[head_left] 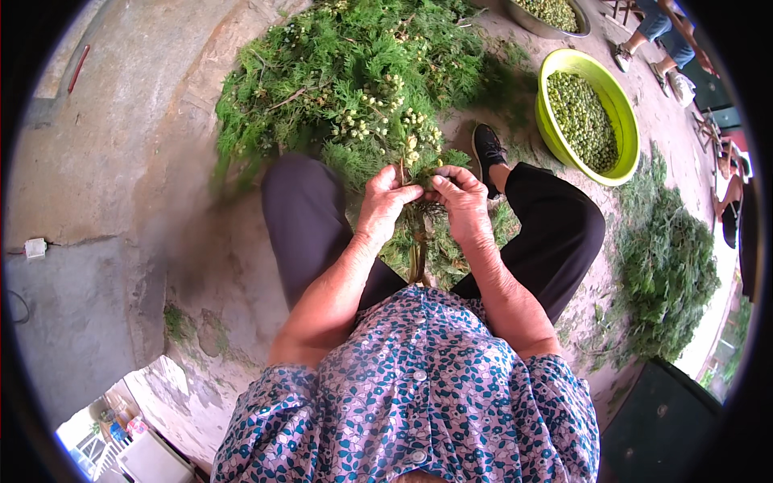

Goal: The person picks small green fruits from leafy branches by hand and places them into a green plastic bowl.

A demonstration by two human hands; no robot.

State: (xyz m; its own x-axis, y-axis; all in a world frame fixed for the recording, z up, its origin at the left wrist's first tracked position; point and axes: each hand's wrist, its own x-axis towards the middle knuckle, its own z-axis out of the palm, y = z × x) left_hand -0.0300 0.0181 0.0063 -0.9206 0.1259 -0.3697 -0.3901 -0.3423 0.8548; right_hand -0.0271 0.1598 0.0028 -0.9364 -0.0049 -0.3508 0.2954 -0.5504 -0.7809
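Observation:
Between my knees, a leafy evergreen branch [418,244] with a brown stem points away from my body. My left hand [380,208] is closed on its leafy part, thumb reaching toward the right. Close beside it my right hand [467,206] pinches green bits of the same branch between thumb and fingers; exactly what lies in the fingertips is too small to tell. Just beyond my hands are clusters of pale green cones [412,149] on the foliage. A large pile of cut evergreen branches [310,84] covers the ground ahead.
A lime-green basin [626,133] of small green cones stands at the right, with a metal basin [581,32] of similar cones behind it. More evergreen branches [664,266] lie farther right. Another person's legs [656,40] show at the upper right. A reddish stick [78,69] lies far left.

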